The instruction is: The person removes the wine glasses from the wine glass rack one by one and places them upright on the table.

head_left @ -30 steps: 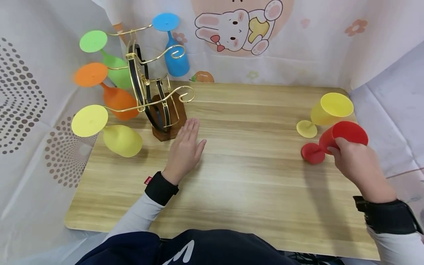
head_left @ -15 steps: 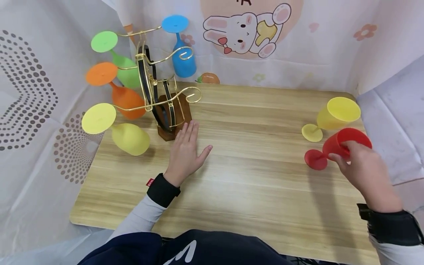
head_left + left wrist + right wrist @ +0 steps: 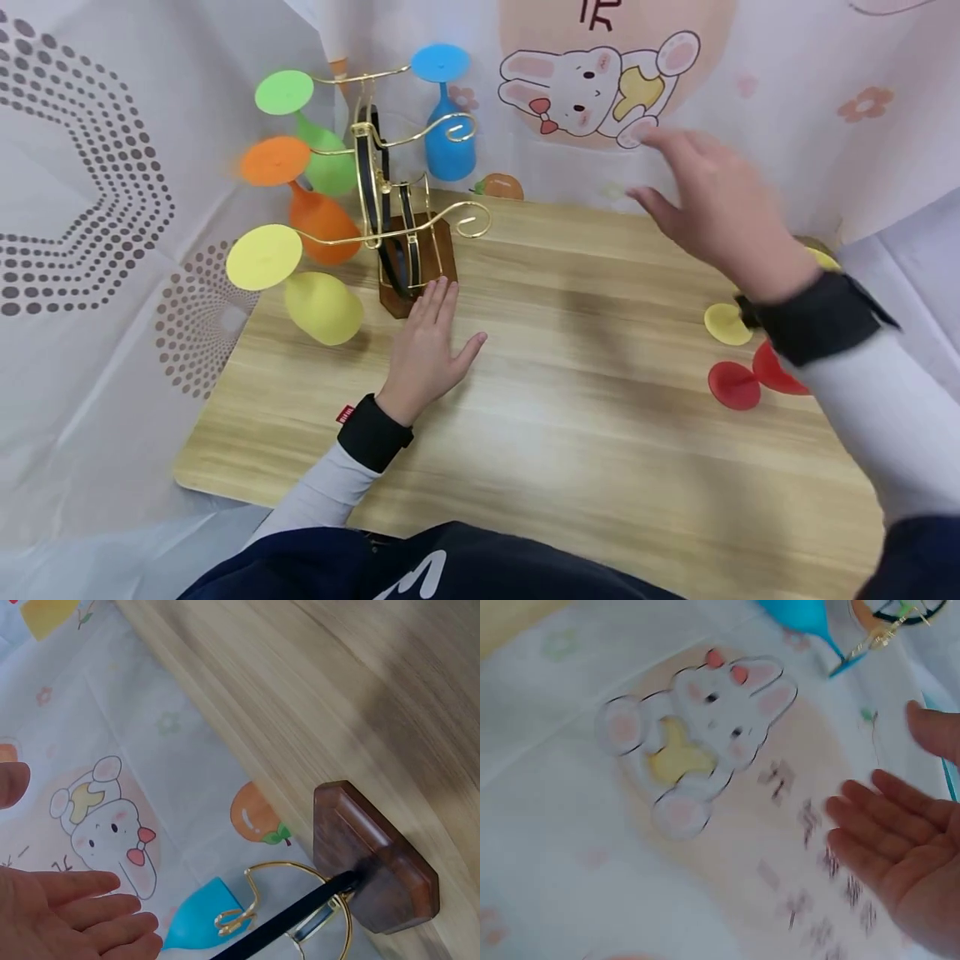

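My left hand (image 3: 429, 358) lies with fingers extended, their tips at the wooden base (image 3: 438, 250) of a gold wire goblet rack. Raised over the back of the table, my right hand (image 3: 720, 208) holds nothing, its thumb apart from its fingers; the right wrist view shows the bare palm (image 3: 922, 877). Upside down on the rack hang a blue goblet (image 3: 452, 146), a green goblet (image 3: 330, 162), an orange goblet (image 3: 322, 229) and a yellow goblet (image 3: 322, 308). Under my right forearm are a red goblet (image 3: 735, 386) and another yellow goblet (image 3: 727, 325), both partly hidden.
The wood-grain table (image 3: 555, 467) ends at a white curtain (image 3: 780, 150) printed with a rabbit. Pale fabric with dotted patterns (image 3: 90, 167) hangs on the left. Two curled arms of the rack, one an upper wire hook (image 3: 461, 127), carry no goblet.
My right hand has let go of the red goblet and moved up and left, away from it. The left hand stays by the rack base. The head view has shifted slightly.
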The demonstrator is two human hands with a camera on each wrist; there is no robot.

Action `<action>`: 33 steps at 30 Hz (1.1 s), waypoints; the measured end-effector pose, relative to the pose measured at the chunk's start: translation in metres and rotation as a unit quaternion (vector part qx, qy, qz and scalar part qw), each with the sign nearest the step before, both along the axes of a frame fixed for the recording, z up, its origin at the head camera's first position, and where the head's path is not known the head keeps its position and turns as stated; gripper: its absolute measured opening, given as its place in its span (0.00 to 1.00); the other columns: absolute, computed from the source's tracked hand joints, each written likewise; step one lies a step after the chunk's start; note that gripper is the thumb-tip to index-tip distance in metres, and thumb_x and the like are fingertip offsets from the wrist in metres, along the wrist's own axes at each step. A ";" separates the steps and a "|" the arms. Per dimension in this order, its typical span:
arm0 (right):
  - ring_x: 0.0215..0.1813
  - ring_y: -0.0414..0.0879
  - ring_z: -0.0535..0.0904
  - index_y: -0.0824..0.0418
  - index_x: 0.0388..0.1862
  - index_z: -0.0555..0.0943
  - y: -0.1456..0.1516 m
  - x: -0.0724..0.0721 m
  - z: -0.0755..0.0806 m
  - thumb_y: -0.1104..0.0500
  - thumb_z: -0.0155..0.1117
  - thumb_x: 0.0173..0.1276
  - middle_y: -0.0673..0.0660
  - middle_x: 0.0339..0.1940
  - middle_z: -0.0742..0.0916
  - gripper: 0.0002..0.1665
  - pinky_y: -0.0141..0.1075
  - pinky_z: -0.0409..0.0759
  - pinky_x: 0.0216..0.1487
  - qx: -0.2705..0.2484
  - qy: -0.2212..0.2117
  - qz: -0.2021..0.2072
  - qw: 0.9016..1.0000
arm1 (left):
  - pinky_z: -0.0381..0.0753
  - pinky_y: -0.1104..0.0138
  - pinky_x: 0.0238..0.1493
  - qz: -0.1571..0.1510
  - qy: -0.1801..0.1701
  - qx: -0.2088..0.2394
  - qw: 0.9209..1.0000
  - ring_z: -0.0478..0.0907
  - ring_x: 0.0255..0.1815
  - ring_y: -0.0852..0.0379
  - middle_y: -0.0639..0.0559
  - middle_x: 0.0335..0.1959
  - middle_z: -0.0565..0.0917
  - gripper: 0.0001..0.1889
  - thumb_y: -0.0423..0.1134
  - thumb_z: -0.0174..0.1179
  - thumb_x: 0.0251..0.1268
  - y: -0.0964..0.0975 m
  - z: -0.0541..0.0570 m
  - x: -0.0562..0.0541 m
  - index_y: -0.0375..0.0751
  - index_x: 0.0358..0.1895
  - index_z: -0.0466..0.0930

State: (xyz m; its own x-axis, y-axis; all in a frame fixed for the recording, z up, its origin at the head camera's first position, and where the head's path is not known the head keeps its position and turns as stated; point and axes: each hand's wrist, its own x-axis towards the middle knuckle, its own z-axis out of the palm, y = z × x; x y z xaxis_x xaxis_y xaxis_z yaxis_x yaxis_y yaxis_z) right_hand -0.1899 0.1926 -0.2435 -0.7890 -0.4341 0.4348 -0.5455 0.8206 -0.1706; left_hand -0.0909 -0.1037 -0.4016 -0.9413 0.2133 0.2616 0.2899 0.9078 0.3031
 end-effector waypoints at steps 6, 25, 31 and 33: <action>0.56 0.64 0.77 0.58 0.73 0.62 -0.077 -0.093 0.010 0.52 0.59 0.70 0.65 0.66 0.77 0.35 0.56 0.74 0.63 0.043 -0.046 0.089 0.994 | 0.61 0.54 0.76 0.008 -0.009 0.001 1.000 0.60 0.75 0.42 0.36 0.72 0.65 0.39 0.58 0.54 0.66 -0.002 -0.001 0.001 0.33 0.72 0.60; 0.80 0.53 0.53 0.58 0.78 0.52 -0.180 -0.199 -0.012 0.55 0.46 0.77 0.57 0.79 0.59 0.34 0.46 0.52 0.80 0.106 -0.114 0.162 0.974 | 0.65 0.53 0.74 -0.006 0.042 -0.001 0.999 0.62 0.75 0.42 0.37 0.72 0.66 0.42 0.58 0.57 0.63 -0.005 -0.001 -0.006 0.31 0.71 0.60; 0.78 0.55 0.58 0.62 0.75 0.60 -0.190 -0.197 -0.019 0.60 0.49 0.76 0.61 0.75 0.67 0.30 0.46 0.56 0.79 0.109 -0.041 0.174 0.978 | 0.62 0.54 0.75 -0.003 0.028 -0.002 1.000 0.60 0.76 0.44 0.38 0.73 0.65 0.41 0.58 0.56 0.64 -0.004 -0.002 -0.005 0.31 0.72 0.59; 0.77 0.56 0.60 0.63 0.74 0.61 -0.192 -0.196 -0.021 0.61 0.50 0.75 0.62 0.74 0.69 0.30 0.46 0.58 0.78 0.107 -0.018 0.177 0.978 | 0.62 0.54 0.75 -0.001 0.026 -0.003 1.000 0.60 0.76 0.44 0.38 0.73 0.64 0.42 0.58 0.56 0.64 -0.005 -0.003 -0.005 0.31 0.72 0.59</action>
